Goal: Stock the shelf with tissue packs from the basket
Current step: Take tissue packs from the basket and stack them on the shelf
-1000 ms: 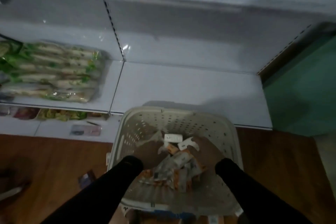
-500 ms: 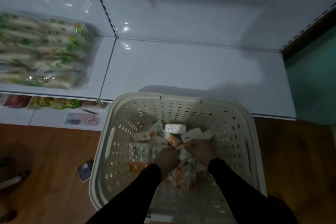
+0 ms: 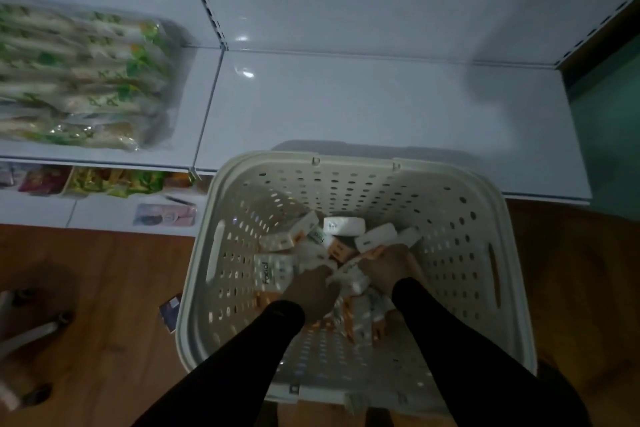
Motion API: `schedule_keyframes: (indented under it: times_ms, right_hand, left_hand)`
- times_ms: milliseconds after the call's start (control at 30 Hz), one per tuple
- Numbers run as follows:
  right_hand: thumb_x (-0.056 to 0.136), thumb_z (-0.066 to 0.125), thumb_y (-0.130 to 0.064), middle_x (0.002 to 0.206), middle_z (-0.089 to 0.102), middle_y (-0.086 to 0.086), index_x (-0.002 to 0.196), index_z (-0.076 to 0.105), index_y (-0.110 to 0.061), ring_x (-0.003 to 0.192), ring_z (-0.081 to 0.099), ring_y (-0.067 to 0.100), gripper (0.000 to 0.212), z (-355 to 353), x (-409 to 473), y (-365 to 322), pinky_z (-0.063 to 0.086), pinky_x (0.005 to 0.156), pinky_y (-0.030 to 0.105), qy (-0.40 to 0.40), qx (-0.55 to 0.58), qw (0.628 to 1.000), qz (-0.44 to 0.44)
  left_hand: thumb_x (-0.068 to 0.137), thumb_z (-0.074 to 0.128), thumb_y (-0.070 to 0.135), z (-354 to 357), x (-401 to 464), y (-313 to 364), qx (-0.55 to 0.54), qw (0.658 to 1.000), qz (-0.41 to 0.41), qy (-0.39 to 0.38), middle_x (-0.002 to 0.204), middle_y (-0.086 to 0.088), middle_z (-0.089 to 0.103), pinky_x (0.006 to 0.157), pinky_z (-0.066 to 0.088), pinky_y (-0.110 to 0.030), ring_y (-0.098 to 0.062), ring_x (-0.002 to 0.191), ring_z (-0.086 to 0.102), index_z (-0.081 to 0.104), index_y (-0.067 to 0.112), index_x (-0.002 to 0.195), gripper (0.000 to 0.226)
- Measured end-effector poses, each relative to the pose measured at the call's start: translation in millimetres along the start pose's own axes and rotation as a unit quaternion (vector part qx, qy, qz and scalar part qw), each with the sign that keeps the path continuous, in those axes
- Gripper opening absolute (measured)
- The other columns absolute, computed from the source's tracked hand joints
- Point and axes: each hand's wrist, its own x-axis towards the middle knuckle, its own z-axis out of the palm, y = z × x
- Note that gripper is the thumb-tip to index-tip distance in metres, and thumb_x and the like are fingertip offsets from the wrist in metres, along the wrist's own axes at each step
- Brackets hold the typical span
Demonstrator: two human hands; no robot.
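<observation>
Tissue packs heaped mid-floor of the basket; left hand and right hand buried among them, grips too blurred to tell.

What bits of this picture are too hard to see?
Head view only:
- Left hand and right hand: fingers buried among the tissue packs, grip unclear.
- Basket floor: hidden by packs and sleeves.
- Green packages: left edge cuts them off; print blurred.
</observation>
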Motion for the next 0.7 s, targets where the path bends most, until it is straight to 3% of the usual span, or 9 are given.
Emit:
schedule_keyframes:
  times_ms: [133, 233, 300, 367, 467, 533, 600, 700]
  right_hand:
    - [0.091, 0.064, -0.014, 0.113, 0.057, 0.009, 0.133, 0.036, -0.018, 0.093, 0.063, 0.024, 0.051, -37, -38, -17, 0.056, 0.064, 0.033, -0.07, 0.183, 0.981, 0.015]
    - [0.092, 0.065, -0.012, 0.121, 0.059, 0.011, 0.133, 0.041, -0.024, 0.098, 0.067, 0.03, 0.05, -75, -75, -36, 0.06, 0.079, 0.044, -0.126, 0.276, 0.952, -0.03]
    - [0.093, 0.064, -0.011, 0.123, 0.061, 0.012, 0.134, 0.045, -0.023, 0.101, 0.068, 0.033, 0.047, -101, -97, -51, 0.058, 0.084, 0.048, -0.126, 0.292, 0.943, -0.095]
    - [0.092, 0.066, -0.019, 0.128, 0.06, 0.009, 0.135, 0.045, -0.027, 0.107, 0.066, 0.03, 0.048, -131, -125, -66, 0.056, 0.09, 0.048, -0.093, 0.256, 0.947, -0.169]
    - [0.079, 0.073, -0.052, 0.145, 0.04, -0.01, 0.14, 0.04, -0.036, 0.126, 0.049, 0.006, 0.071, -176, -183, -90, 0.046, 0.104, 0.032, 0.013, 0.14, 0.94, -0.31]
    - [0.069, 0.073, -0.066, 0.148, 0.026, -0.019, 0.14, 0.036, -0.041, 0.135, 0.028, -0.008, 0.084, -206, -227, -101, 0.029, 0.108, 0.014, 0.069, 0.042, 0.91, -0.407]
    - [0.06, 0.077, -0.069, 0.149, 0.012, -0.027, 0.138, 0.034, -0.047, 0.135, 0.013, -0.019, 0.092, -231, -270, -110, 0.017, 0.101, -0.001, 0.109, -0.038, 0.875, -0.469]
    - [0.053, 0.078, -0.073, 0.152, 0.0, -0.028, 0.132, 0.033, -0.056, 0.135, 0.004, -0.019, 0.092, -256, -324, -116, 0.012, 0.096, -0.007, 0.172, -0.104, 0.831, -0.519]
  left_hand:
    - [0.103, 0.039, 0.039, -22, -23, 11, -0.16, 0.985, 0.008, 0.059, 0.135, -0.01, 0.052, 0.08, 0.041, -0.027, -0.022, 0.103, 0.056, 0.041, 0.016, 0.141, 0.045]
    - [0.098, 0.054, 0.033, -49, -45, 27, -0.332, 0.942, 0.002, 0.055, 0.127, -0.011, 0.055, 0.081, 0.057, -0.039, -0.023, 0.097, 0.063, 0.042, 0.018, 0.141, 0.047]
    - [0.096, 0.059, 0.023, -72, -66, 45, -0.395, 0.916, 0.023, 0.068, 0.122, -0.013, 0.06, 0.076, 0.059, -0.041, -0.025, 0.094, 0.066, 0.046, 0.018, 0.136, 0.043]
    - [0.093, 0.062, 0.019, -95, -94, 69, -0.395, 0.91, 0.076, 0.098, 0.11, -0.013, 0.066, 0.062, 0.054, -0.032, -0.021, 0.083, 0.066, 0.05, 0.018, 0.13, 0.039]
    - [0.091, 0.064, 0.012, -134, -148, 107, -0.391, 0.898, 0.147, 0.136, 0.1, -0.021, 0.069, 0.06, 0.047, -0.027, -0.023, 0.073, 0.061, 0.055, 0.012, 0.122, 0.032]
    - [0.09, 0.066, 0.011, -158, -187, 132, -0.399, 0.888, 0.193, 0.122, 0.102, -0.022, 0.07, 0.067, 0.048, -0.033, -0.026, 0.078, 0.063, 0.057, 0.013, 0.117, 0.028]
    - [0.089, 0.067, 0.014, -180, -228, 155, -0.388, 0.884, 0.242, 0.098, 0.1, -0.016, 0.072, 0.074, 0.049, -0.039, -0.029, 0.084, 0.066, 0.059, 0.016, 0.112, 0.024]
    - [0.09, 0.066, 0.016, -198, -283, 190, -0.344, 0.886, 0.305, 0.067, 0.099, -0.012, 0.073, 0.069, 0.052, -0.035, -0.025, 0.086, 0.069, 0.059, 0.018, 0.11, 0.021]
